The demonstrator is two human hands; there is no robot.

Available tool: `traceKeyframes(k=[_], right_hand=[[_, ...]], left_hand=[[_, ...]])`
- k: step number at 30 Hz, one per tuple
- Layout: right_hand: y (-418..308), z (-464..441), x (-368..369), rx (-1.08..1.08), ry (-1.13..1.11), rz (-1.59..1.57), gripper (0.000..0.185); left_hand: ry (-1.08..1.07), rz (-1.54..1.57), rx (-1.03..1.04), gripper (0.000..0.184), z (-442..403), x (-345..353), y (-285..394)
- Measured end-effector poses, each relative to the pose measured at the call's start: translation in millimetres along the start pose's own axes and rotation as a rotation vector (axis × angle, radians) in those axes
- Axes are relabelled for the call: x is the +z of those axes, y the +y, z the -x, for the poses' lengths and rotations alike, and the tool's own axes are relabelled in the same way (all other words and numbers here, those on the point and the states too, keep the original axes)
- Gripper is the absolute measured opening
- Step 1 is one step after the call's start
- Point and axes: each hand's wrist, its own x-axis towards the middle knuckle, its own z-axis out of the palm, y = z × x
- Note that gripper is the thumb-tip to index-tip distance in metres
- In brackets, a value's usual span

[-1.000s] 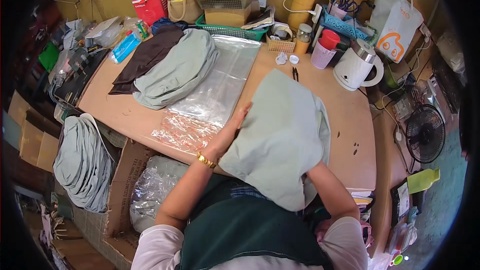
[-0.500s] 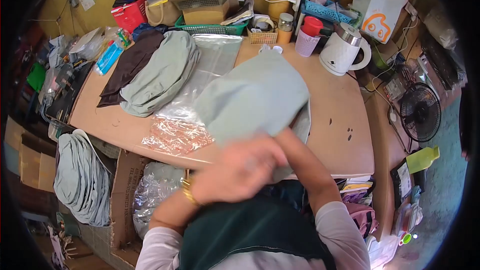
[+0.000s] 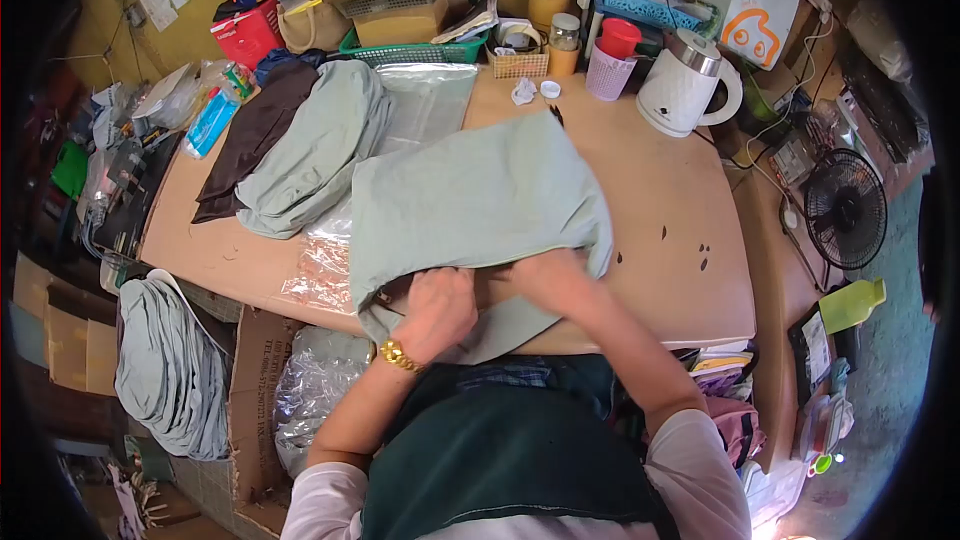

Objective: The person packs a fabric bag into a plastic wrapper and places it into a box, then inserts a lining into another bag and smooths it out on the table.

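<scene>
A pale grey-green cloth piece [image 3: 470, 190], shaped like a sack with its opening towards me, lies spread on the table. My left hand [image 3: 440, 305], with a gold watch at the wrist, is closed at the upper edge of that opening, its fingertips tucked under the cloth. Inside the opening, further right, is my right hand [image 3: 548, 280]; the cloth hides its fingers. A lower layer of the same cloth hangs over the table's front edge below both hands. Clear plastic sheets [image 3: 425, 105] lie partly under the cloth.
To the left on the table [image 3: 680, 290] lie a folded grey-green cloth [image 3: 320, 150] and a dark brown cloth [image 3: 250, 140]. A white kettle [image 3: 683, 90] stands at the back right. More grey-green cloths [image 3: 170, 370] hang at the lower left, beside a cardboard box [image 3: 253, 410].
The cloth has come down from mid-swing and lies flatter, its opening facing me. My hands, crossed close together before, have moved apart to the opening.
</scene>
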Motion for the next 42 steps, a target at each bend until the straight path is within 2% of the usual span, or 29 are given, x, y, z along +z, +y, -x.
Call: traceKeyframes(k=[1, 3, 8, 10, 11, 13, 14, 16, 17, 22, 24, 27, 28, 30, 31, 32, 34, 35, 36, 38, 40, 42], right_hand=[[-6.0, 10.4, 17.0, 0.004, 0.000, -0.006, 0.053], [-13.7, 32.9, 48.7, -0.110, 0.126, 0.152, 0.068], [-10.5, 40.8, 66.5, -0.111, 0.225, 0.103, 0.073], [-9.5, 39.8, 67.4, -0.103, 0.245, 0.085, 0.073], [-7.7, 38.0, 71.3, -0.109, 0.265, 0.076, 0.073], [-8.3, 39.0, 70.8, -0.104, 0.283, 0.064, 0.072], [-10.5, 40.0, 68.6, -0.085, 0.258, 0.105, 0.072], [-12.2, 40.4, 68.2, -0.067, 0.229, 0.145, 0.073], [-12.5, 40.5, 70.2, -0.063, 0.254, 0.136, 0.072], [-18.6, 45.2, 70.0, -0.050, 0.235, 0.057, 0.069], [-18.9, 46.8, 72.4, -0.067, 0.291, 0.035, 0.066], [-3.7, 47.6, 62.1, -0.105, 0.226, -0.010, 0.067], [4.3, 49.1, 51.5, -0.110, 0.227, -0.013, 0.067], [29.8, 55.0, 23.6, 0.011, 0.022, -0.024, 0.066], [53.4, 57.7, 19.5, -0.031, 0.093, -0.081, 0.059], [73.7, 58.7, 17.4, -0.069, 0.162, -0.144, 0.054], [69.9, 70.1, -36.1, 0.233, 0.092, -0.128, 0.042], [96.6, 66.0, -32.1, 0.146, 0.239, -0.118, 0.038], [102.4, 62.7, -33.9, 0.059, 0.388, -0.106, 0.035], [100.0, 62.2, -31.8, 0.054, 0.422, -0.204, 0.031], [80.6, 62.0, -28.3, 0.062, 0.457, -0.297, 0.028], [55.9, 63.2, -10.3, 0.030, 0.354, -0.474, 0.022]], left_hand=[[-0.006, -0.001, 0.004, 0.020, 0.7, 10.1, -1.8], [-0.098, 0.043, 0.006, 0.023, 1.6, 23.0, -1.1], [-0.082, 0.134, -0.049, 0.023, -15.1, 38.0, 8.1], [-0.220, 0.079, -0.176, 0.028, -24.7, 32.8, 12.8], [-0.224, 0.080, -0.169, 0.028, -26.1, 34.2, 12.3], [-0.044, -0.003, -0.095, 0.033, -28.6, 39.1, 11.3], [-0.047, -0.002, -0.092, 0.033, -32.8, 40.8, 11.3], [-0.247, 0.210, -0.180, 0.035, -44.6, 42.5, 11.1], [-0.258, 0.246, -0.183, 0.035, -50.6, 45.2, 8.1], [-0.054, 0.172, 0.037, 0.034, -96.7, 66.0, -6.3], [0.007, 0.127, 0.129, 0.034, -110.8, 72.6, -13.7], [0.177, 0.056, 0.350, 0.034, -105.6, 81.0, -14.9], [0.166, 0.065, 0.372, 0.034, -94.4, 73.9, -5.9], [0.012, 0.147, 0.291, 0.031, -50.5, 46.5, 21.8], [-0.093, 0.190, 0.218, 0.029, -26.4, 26.1, 39.2], [-0.102, 0.186, 0.211, 0.029, -7.5, 15.6, 39.9], [0.134, 0.159, 0.406, 0.028, 25.0, -1.7, 24.7], [0.125, 0.156, 0.397, 0.028, 31.2, -1.7, 18.0], [0.165, 0.260, 0.265, 0.028, 35.6, -1.1, 11.8], [0.211, 0.355, 0.045, 0.032, 38.8, -0.5, 7.1], [0.203, 0.404, -0.044, 0.031, 27.7, -1.5, 16.1], [0.128, 0.464, -0.154, 0.032, 17.6, 7.1, 14.7]])
